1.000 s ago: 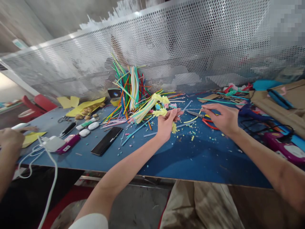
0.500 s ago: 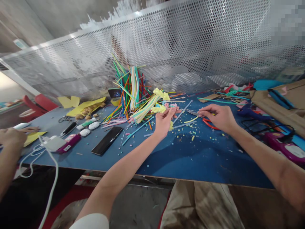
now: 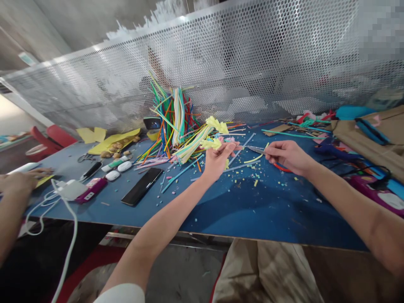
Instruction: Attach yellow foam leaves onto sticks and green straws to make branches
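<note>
My left hand [image 3: 218,160] is closed on a piece of yellow and pink craft flowers [image 3: 212,143], whose petals stick out above and left of the fingers. My right hand [image 3: 285,155] grips red-handled scissors [image 3: 256,149] near the base of the blades, which point left towards my left fingertips. A yellow-green strip [image 3: 253,159] and a translucent blue strip [image 3: 243,166] lie below the blades. Behind my left hand is a bundle of pale green, yellow and white strips [image 3: 194,143]. Small cut bits are scattered on the blue table [image 3: 233,214] between my hands.
Colourful strips [image 3: 164,122] stand against the perforated metal panel [image 3: 252,63]. At left are a black phone [image 3: 142,186], a purple power strip [image 3: 91,190], white cables, yellow sheets [image 3: 110,142] and another person's hands [image 3: 19,181]. Cardboard [image 3: 362,134] and a purple device [image 3: 378,193] sit at right.
The yellow petals above my left hand have shifted slightly right. My right fingers have changed their hold around the scissors, and the other person's hand has moved slightly at the far left.
</note>
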